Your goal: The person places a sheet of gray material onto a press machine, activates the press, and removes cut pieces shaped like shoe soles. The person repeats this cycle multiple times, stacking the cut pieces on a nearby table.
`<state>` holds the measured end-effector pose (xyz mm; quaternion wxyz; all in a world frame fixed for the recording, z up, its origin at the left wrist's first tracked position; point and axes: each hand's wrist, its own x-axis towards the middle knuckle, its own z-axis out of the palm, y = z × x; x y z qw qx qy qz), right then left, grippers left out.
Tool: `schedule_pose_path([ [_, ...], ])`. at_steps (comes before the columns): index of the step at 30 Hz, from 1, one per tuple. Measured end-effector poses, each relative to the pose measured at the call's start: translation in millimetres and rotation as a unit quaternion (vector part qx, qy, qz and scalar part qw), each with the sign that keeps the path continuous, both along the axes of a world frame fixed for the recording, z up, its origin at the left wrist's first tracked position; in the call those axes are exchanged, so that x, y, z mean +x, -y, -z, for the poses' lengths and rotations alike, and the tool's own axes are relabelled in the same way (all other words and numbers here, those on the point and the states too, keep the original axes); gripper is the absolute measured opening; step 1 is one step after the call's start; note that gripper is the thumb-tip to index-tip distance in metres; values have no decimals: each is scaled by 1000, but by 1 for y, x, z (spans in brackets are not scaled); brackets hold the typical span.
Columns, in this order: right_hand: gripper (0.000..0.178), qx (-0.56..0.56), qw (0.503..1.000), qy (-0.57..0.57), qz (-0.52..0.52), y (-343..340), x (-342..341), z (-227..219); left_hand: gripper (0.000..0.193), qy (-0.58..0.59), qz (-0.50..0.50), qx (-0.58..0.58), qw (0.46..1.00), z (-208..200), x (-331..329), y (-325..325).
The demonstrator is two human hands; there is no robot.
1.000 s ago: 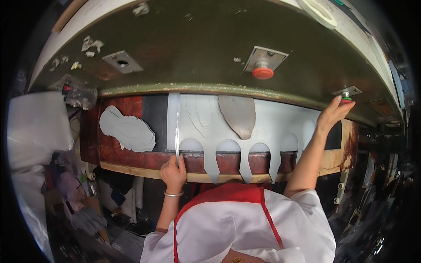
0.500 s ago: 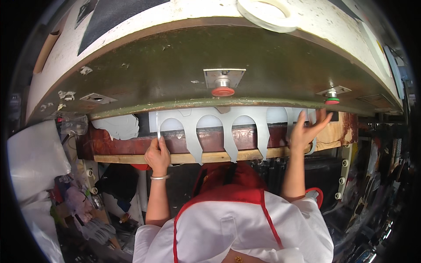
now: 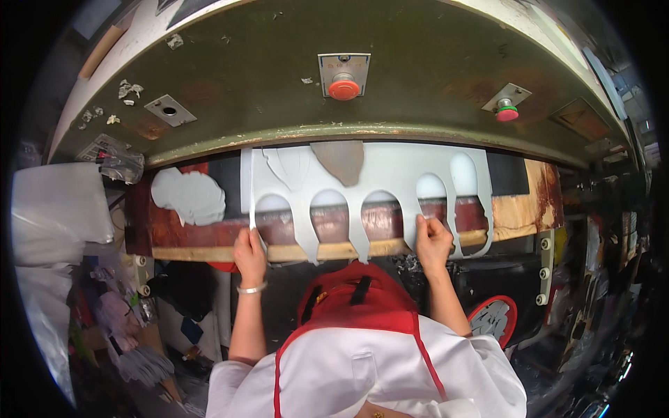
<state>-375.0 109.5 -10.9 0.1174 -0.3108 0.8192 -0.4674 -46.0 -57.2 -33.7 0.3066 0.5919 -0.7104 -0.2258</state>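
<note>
A pale grey sheet [image 3: 390, 164] with rounded cut-outs along its near side lies over a white board [image 3: 463, 174] under the green machine beam. My left hand [image 3: 249, 252] is closed on the narrow strip at the sheet's left edge. With fingers pinched, my right hand [image 3: 433, 240] holds one of the strips between the cut-outs, towards the right. Several strips hang over the wooden front edge [image 3: 202, 253]. A grey-brown curved piece [image 3: 340, 160] rests on the sheet's far middle; I cannot tell what it is.
Left of the sheet lies a pile of pale grey cut pieces [image 3: 187, 195]. The green beam [image 3: 244, 83] carries a red push button [image 3: 343, 87] and a smaller button [image 3: 506, 110] on its right. A red-rimmed bin [image 3: 514, 322] with grey scraps stands below right.
My right hand has come down and left from near the button, from spread fingers to a pinch on a strip. More of the sheet and the brown piece shows; my view has tilted down.
</note>
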Motion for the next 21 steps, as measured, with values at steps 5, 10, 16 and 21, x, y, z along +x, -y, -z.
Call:
schedule_pose_path([
  [5, 46, -23, 985, -169, -17, 16, 4, -36, 20, 40, -1, 124, 991, -10, 32, -63],
  [10, 92, 61, 957, -147, -244, 59, 99, -19, 20, 172, 1, 123, 977, -25, 46, -108],
  [16, 86, 14, 974, -10, -224, 14, 113, -36, 15, 135, 31, 72, 988, -24, 71, -158],
  [21, 85, -118, 896, 385, -184, -19, 62, -67, 15, 120, 60, 46, 990, -22, 80, -171],
])
